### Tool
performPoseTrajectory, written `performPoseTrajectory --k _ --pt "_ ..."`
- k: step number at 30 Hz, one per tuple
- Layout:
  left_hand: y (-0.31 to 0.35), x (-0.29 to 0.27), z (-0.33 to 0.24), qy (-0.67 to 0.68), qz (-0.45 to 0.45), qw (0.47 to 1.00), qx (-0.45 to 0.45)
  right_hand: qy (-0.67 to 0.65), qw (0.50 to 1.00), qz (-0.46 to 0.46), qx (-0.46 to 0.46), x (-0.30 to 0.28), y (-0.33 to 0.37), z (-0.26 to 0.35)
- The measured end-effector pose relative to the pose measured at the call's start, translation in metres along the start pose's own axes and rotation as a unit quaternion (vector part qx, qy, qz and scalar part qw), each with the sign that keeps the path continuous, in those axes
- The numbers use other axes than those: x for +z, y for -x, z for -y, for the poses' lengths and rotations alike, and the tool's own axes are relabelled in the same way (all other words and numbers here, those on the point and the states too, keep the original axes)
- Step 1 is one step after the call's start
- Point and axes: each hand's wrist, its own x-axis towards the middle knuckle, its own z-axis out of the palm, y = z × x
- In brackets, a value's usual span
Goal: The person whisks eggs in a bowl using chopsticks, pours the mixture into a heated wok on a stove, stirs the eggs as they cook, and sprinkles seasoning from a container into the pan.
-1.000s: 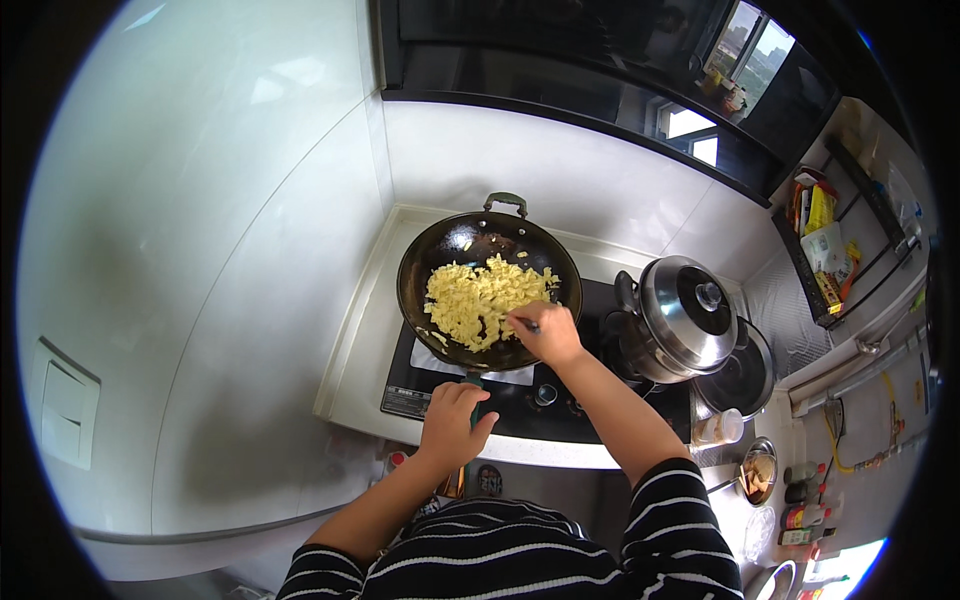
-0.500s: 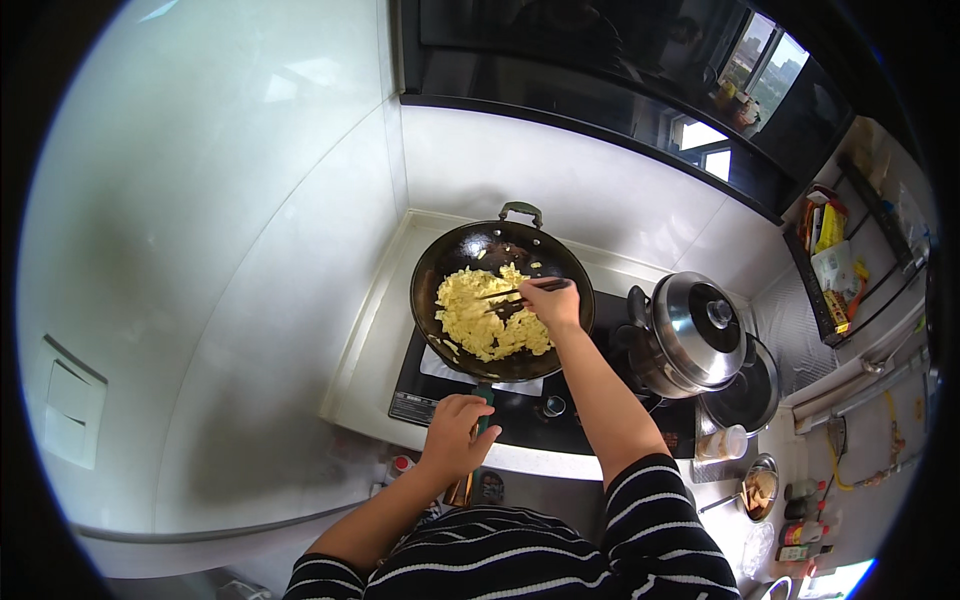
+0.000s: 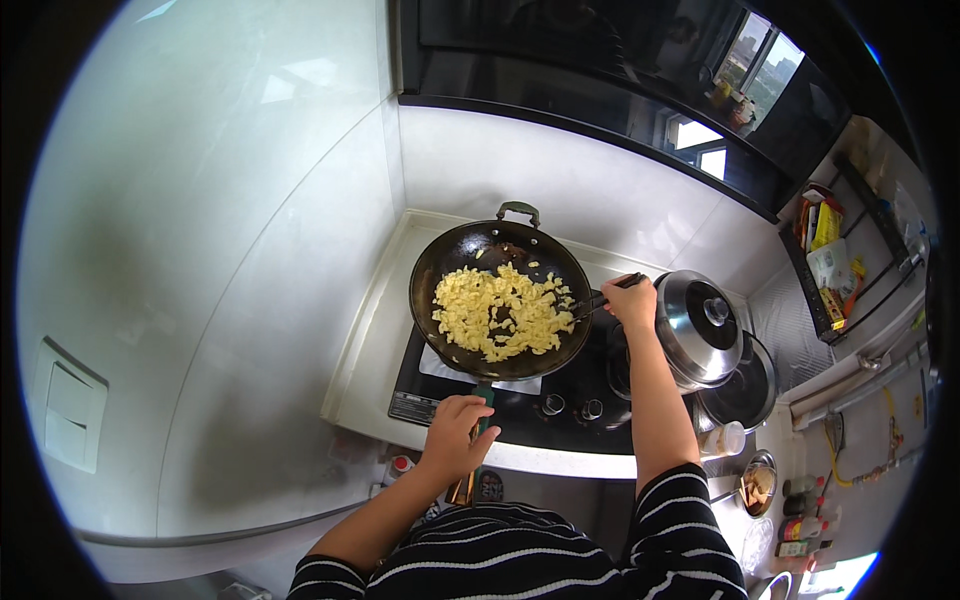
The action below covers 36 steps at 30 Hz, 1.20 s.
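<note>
A dark wok [image 3: 450,240] sits on the black gas stove, holding scrambled egg [image 3: 480,300] broken into small yellow pieces. My left hand [image 3: 456,436] is closed around the wok's long green-and-wood handle [image 3: 486,396], thumb on its right side. At the wok's right rim, my right hand [image 3: 632,300] grips dark chopsticks [image 3: 597,301]. Their tips reach down to the egg at the right side of the pan. Part of the handle is hidden under my left fingers.
A lidded steel pot [image 3: 695,320] stands just right of my right forearm, with a dark pan [image 3: 752,390] beside it. Stove knobs [image 3: 592,409] line the front. Right of the stove are a jar [image 3: 725,438], a steel bowl [image 3: 758,485] and several bottles.
My right hand has moved right with the chopsticks, from over the egg to the wok's right rim. The egg is spread out more loosely. My left hand stays on the handle.
</note>
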Motion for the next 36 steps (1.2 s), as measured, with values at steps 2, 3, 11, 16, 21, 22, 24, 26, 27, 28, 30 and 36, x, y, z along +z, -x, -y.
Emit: performPoseTrajectory --k 2,3,11,16,21,22,24,26,27,28,30,36 --pt "-0.001 0.002 0.000 0.011 0.000 1.000 -0.001 -0.036 0.998 0.034 0.042 0.019 -0.001 -0.019" --pt "-0.001 0.001 0.000 0.010 0.004 1.000 0.003 -0.095 0.991 0.063 0.071 0.039 0.009 -0.023" --pt "-0.002 -0.003 -0.001 -0.013 0.013 1.000 0.016 -0.321 0.926 0.188 0.070 0.125 0.084 0.034" --pt "-0.001 -0.004 -0.006 0.005 0.006 1.000 0.012 -0.077 0.991 -0.089 -0.069 0.093 0.019 -0.003" --pt "0.000 -0.004 -0.004 0.006 0.002 1.000 0.004 0.002 0.986 -0.159 -0.049 0.044 -0.031 -0.020" --pt "-0.001 -0.004 -0.005 0.009 -0.001 1.000 0.008 -0.009 0.987 -0.162 -0.019 0.066 -0.042 -0.037" --pt "-0.004 -0.002 -0.006 0.013 0.000 1.000 0.020 -0.035 0.987 -0.151 0.048 0.106 -0.031 -0.038" --pt "-0.007 0.001 -0.005 0.016 0.001 0.999 0.037 -0.211 0.974 -0.077 -0.039 0.133 0.000 -0.021" --pt "-0.008 -0.002 -0.004 0.009 -0.004 0.999 0.032 -0.199 0.978 -0.027 -0.065 0.140 0.021 0.004" --pt "-0.010 -0.001 -0.006 0.009 -0.002 0.999 0.034 -0.231 0.971 0.038 -0.045 0.150 0.021 0.005" --pt "-0.007 -0.007 -0.002 -0.001 -0.010 1.000 0.020 -0.223 0.967 0.123 -0.012 0.132 0.044 0.053" --pt "-0.010 0.000 0.001 0.009 -0.006 1.000 0.029 -0.340 0.915 0.185 0.117 0.135 0.055 0.040"
